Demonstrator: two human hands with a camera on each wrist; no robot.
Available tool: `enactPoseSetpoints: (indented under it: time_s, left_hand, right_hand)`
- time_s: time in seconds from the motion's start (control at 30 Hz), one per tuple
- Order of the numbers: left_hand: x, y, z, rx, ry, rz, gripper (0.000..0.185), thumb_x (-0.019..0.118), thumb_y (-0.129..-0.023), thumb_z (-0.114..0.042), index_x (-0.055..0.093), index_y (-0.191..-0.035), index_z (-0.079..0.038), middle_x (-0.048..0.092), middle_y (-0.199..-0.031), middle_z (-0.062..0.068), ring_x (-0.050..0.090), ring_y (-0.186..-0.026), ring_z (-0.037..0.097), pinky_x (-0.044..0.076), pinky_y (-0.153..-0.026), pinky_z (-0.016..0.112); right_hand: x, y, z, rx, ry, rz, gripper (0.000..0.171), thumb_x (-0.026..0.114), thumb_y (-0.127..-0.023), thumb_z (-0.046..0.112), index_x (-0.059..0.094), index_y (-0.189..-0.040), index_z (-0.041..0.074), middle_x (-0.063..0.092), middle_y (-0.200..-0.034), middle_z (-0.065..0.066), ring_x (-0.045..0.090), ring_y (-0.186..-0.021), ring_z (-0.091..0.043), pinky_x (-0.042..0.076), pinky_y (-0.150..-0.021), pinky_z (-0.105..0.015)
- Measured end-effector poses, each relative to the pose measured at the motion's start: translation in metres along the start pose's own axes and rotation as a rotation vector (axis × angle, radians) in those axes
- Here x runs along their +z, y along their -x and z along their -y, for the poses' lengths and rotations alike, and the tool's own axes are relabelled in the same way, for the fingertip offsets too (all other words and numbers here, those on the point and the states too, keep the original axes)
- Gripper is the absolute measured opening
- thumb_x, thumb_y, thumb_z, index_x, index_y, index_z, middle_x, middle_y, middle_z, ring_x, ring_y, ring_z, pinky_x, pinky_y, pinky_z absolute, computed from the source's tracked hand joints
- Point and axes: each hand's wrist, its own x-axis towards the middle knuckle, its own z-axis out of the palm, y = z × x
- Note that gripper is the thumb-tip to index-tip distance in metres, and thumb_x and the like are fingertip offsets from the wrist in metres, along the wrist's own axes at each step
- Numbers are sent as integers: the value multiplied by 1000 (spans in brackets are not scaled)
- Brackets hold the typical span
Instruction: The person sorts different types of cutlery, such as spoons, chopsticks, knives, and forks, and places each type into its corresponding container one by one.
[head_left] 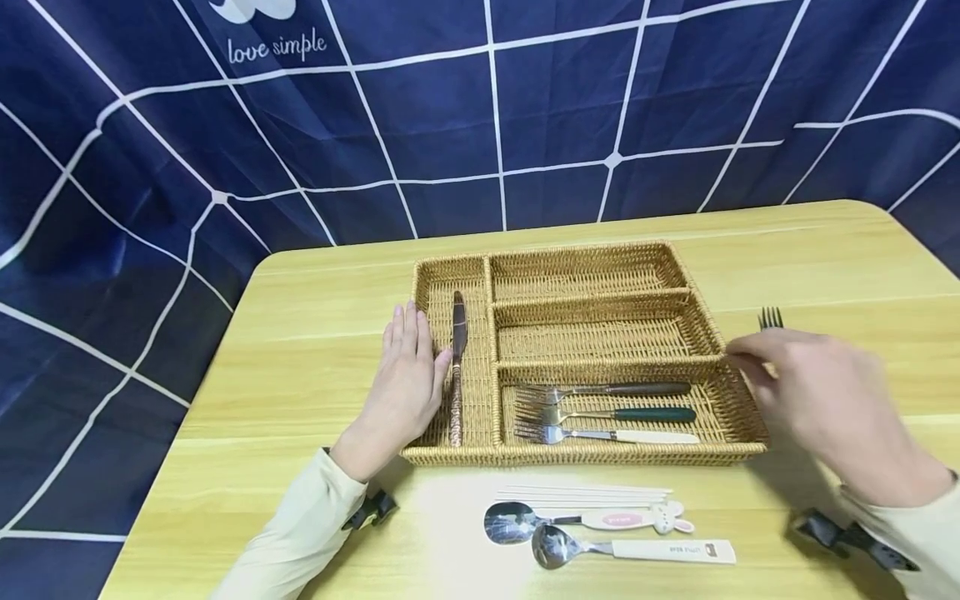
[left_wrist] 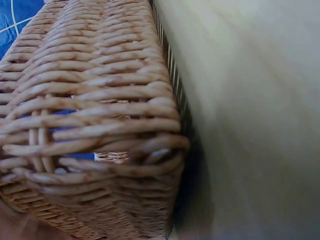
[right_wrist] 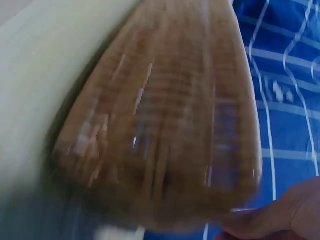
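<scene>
I've got the left hand (head_left: 405,375) flat against the left wall of the wicker tray (head_left: 600,454), fingers straight and together, pressing along the rim beside the narrow compartment. In that compartment a knife (head_left: 456,367) lies lengthwise, just beside my thumb, not touched. The right hand (head_left: 817,392) is blurred at the tray's right end; a fork (head_left: 770,319) sticks up past the fingers with its tines away from me, handle hidden behind the hand, so it looks gripped, though I can't tell how the fingers wrap it. The fork sits outside the tray, over the table (head_left: 300,350). The near compartment holds three forks (head_left: 600,412) side by side. On the table in front: two spoons (head_left: 600,533) and pale chopsticks (head_left: 585,493).
</scene>
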Motion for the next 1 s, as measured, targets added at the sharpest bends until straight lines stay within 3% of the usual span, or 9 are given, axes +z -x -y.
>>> enactPoseSetpoints:
  time_s: [0.17,0.4,0.63,1.0]
  left_hand:
    - [-3,0,0,-9,-8,15,63,27,-106,-32,14,-146,15,2,-156,31,0,-146,42,2,-120,47]
    - [-4,0,-1,-12,-11,25,63,27,-106,-31,12,-146,14,3,-156,31,0,-146,42,2,-120,46]
    - [-3,1,0,-7,-8,18,62,28,-106,-31,14,-146,15,3,-155,32,1,-146,42,3,-120,47]
    - [-2,0,0,-10,-23,21,63,27,-106,-32,13,-146,14,2,-156,31,2,-146,43,3,-120,47]
  right_hand:
    - [-5,19,-30,167,68,78,13,77,-73,4,73,-85,4,70,-76,-22,62,-55,-41,38,-35,-45]
    - [5,36,-55,259,83,135,12,74,-74,3,69,-81,-5,67,-66,-21,60,-51,-39,41,-40,-47]
    - [17,37,-74,421,24,304,14,73,-82,16,71,-79,3,66,-67,-18,58,-53,-33,35,-37,-39]
    - [20,36,-81,518,-35,455,13,62,-88,12,67,-81,2,61,-64,-8,52,-56,-24,35,-41,-36]
